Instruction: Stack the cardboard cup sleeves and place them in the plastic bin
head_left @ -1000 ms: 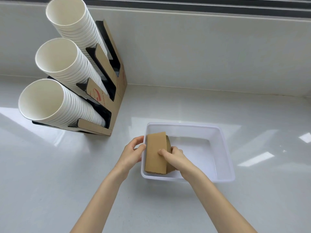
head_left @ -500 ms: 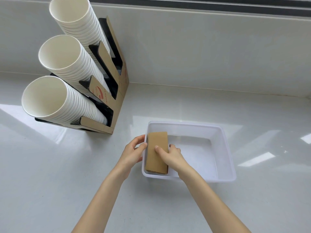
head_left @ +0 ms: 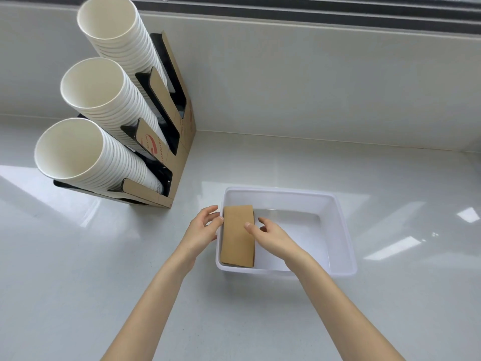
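A translucent white plastic bin [head_left: 341, 230] was set on the pale glossy desk [head_left: 260, 321], near its middle. Inside the bin, a flat stack of brown cardboard cup sleeves [head_left: 238, 235] was laid against the left wall, running from the near wall toward the far one. The number of sleeves in the stack could not be told from above, since only the top face and a thin edge were shown. The rest of the bin floor was seen bare.

The left hand [head_left: 201, 230] was held outside the bin, its fingers loosely spread and its fingertips brought to the left rim; nothing was gripped by it. The right hand [head_left: 273, 237] was held inside the bin, open, with the thumb resting on the top sleeve and the other fingers curled beside the stack's right edge, without a closed grip on it.

At the far left, against the wall, a cardboard cup holder [head_left: 179, 142] was stood, and three tilted columns of nested white paper cups [head_left: 104, 95] were carried in its slots.
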Action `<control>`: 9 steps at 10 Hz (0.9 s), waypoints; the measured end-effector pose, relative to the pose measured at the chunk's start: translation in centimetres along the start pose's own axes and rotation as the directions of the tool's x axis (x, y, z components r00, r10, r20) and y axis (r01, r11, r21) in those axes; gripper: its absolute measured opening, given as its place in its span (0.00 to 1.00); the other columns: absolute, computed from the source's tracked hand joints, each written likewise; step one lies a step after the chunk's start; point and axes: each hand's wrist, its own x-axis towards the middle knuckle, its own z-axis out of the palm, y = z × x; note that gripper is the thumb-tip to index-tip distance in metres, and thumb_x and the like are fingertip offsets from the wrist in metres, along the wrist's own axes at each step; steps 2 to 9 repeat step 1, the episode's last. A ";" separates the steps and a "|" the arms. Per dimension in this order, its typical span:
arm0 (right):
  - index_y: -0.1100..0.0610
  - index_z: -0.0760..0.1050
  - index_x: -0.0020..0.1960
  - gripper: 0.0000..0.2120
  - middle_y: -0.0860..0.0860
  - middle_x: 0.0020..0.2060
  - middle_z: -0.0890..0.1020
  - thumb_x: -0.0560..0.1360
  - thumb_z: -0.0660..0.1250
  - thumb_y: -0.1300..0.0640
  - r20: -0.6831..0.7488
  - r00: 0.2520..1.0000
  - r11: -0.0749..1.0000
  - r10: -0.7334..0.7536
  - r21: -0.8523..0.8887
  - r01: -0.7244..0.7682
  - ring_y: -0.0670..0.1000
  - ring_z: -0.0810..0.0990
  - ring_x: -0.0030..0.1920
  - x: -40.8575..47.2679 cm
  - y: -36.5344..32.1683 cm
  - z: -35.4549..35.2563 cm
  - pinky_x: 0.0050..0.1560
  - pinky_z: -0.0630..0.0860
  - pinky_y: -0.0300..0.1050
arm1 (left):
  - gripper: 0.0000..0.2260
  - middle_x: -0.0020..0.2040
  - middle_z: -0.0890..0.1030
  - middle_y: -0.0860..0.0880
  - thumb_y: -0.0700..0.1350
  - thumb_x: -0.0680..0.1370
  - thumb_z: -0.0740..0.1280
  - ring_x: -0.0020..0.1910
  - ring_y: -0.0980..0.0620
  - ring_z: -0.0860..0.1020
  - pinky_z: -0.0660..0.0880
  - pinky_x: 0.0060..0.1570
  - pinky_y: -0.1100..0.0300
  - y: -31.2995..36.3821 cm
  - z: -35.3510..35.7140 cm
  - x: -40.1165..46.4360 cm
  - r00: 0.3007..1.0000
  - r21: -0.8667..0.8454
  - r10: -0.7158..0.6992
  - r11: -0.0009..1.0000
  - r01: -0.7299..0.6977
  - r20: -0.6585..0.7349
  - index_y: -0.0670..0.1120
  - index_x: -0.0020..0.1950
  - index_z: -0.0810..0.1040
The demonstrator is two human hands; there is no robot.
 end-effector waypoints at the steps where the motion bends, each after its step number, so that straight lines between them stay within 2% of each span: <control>1: 0.53 0.56 0.73 0.32 0.52 0.73 0.63 0.74 0.59 0.42 -0.033 0.999 0.994 -0.011 -0.111 0.008 0.52 0.63 0.71 -1.1 -0.3 -1.6 0.66 0.62 0.44 | 0.20 0.70 0.68 0.47 0.46 0.77 0.59 0.64 0.50 0.69 0.67 0.64 0.54 1.0 -0.2 -0.2 0.999 0.088 0.037 0.996 -0.034 -0.031 0.48 0.69 0.63; 9: 0.53 0.56 0.73 0.32 0.52 0.73 0.63 0.74 0.59 0.42 -0.033 0.999 0.994 -0.011 -0.111 0.008 0.52 0.63 0.71 -1.1 -0.3 -1.6 0.66 0.62 0.44 | 0.20 0.70 0.68 0.47 0.46 0.77 0.59 0.64 0.50 0.69 0.67 0.64 0.54 1.0 -0.2 -0.2 0.999 0.088 0.037 0.996 -0.034 -0.031 0.48 0.69 0.63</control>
